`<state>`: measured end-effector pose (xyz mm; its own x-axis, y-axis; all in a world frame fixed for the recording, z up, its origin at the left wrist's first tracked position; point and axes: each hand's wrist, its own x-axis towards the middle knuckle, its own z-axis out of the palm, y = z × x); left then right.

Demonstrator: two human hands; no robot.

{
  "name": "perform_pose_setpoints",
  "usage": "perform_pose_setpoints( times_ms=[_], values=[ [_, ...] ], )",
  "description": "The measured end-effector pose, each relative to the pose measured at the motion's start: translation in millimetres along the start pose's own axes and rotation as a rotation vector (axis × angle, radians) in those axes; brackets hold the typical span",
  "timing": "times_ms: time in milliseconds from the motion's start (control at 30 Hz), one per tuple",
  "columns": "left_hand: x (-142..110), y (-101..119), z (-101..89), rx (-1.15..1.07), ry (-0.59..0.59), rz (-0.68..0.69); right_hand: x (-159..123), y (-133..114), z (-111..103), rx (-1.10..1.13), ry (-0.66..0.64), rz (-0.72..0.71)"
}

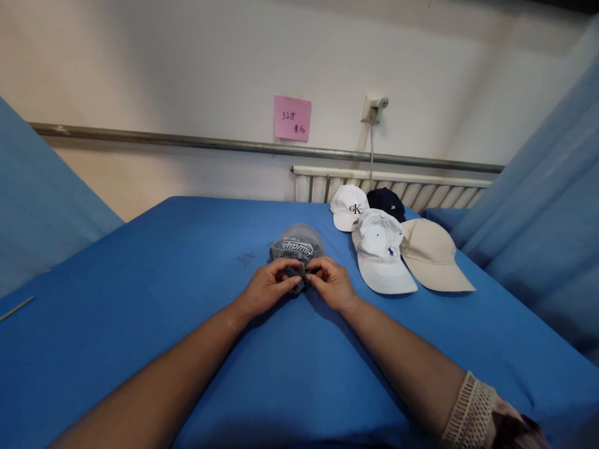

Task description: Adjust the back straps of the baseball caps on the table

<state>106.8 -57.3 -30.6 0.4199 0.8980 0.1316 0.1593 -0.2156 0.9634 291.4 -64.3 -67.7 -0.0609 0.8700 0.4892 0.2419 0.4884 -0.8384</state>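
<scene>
A grey baseball cap (299,237) with white lettering lies on the blue-covered table (196,249), in the middle of the head view. Its lettering is upside down to me and its near edge faces me. My left hand (271,284) pinches that near edge, at what looks like the cap's strap, between thumb and fingers. From the other side my right hand (330,280) pinches the same part, its fingertips close to those of the left. The fingers partly hide the strap, so its fastening cannot be made out.
To the right sit a white cap (347,202) with black letters, a dark navy cap (386,202), a white cap with a small blue emblem (381,255) and a beige cap (433,252). A thin stick (17,308) lies far left. Blue curtains (543,206) hang at both sides.
</scene>
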Motion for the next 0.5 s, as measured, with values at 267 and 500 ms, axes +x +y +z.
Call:
perform_pose_setpoints(
  times_ms=[267, 500],
  values=[
    [2.2, -1.9, -2.5, -0.261, 0.014, -0.108, -0.8, -4.5, -1.9, -0.099, -0.049, 0.008],
    [0.5, -1.4, -4.5, -0.429, -0.014, -0.167, 1.6, -4.1, -5.1, -0.160, -0.120, 0.036]
  ],
)
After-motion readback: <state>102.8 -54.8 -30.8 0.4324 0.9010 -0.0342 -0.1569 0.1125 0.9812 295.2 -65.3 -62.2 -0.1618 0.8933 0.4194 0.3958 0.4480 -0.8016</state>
